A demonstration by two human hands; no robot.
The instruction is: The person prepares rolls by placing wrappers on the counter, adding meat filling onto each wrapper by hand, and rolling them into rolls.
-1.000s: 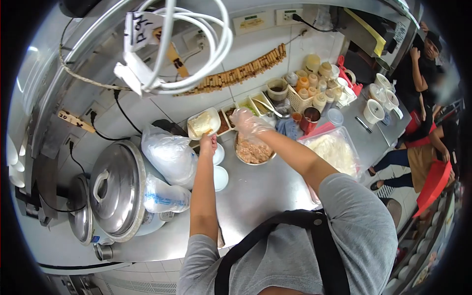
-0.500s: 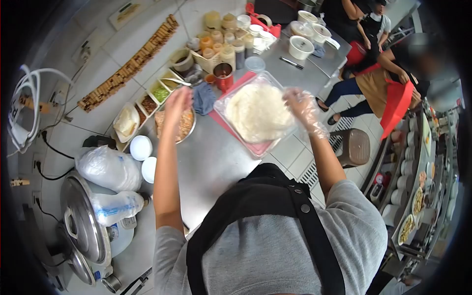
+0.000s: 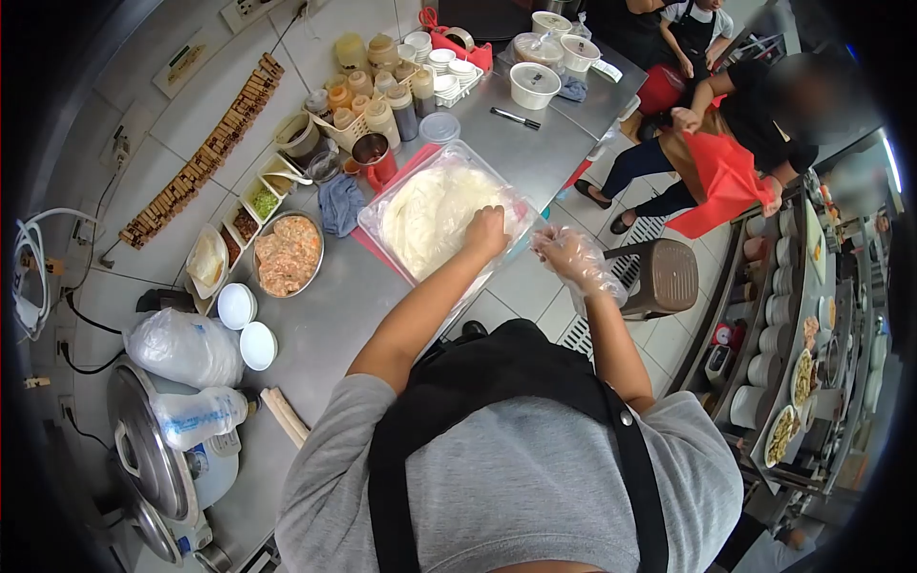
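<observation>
My bare left hand (image 3: 488, 232) is at the right part of a clear plastic tub (image 3: 390, 258), fingers curled in against white dough (image 3: 420, 224) or the film around it. What the fingers grip is hidden. My right hand (image 3: 576, 260), in a loose clear plastic glove, hangs just off the tub's right corner, above the floor. Its fingers are bent together, and anything in them is too small to make out. Under the tub lies a red sheet (image 3: 380, 250). To the left stand a bowl of minced filling (image 3: 287, 254) and a blue cloth (image 3: 340, 203).
Sauce bottles (image 3: 380, 118), a red-handled cup (image 3: 374, 158), white tubs (image 3: 534, 86) and a marker (image 3: 515, 118) stand beyond the dough. White bowls (image 3: 258, 345) and a wooden stick (image 3: 285, 416) are nearer. A brown stool (image 3: 661, 277) and a person with a red cloth (image 3: 716, 181) are right.
My left hand has moved right from near the filling bowl to the dough. My right hand has drawn off the dough to beyond the tub's edge. The other person has lifted the red cloth.
</observation>
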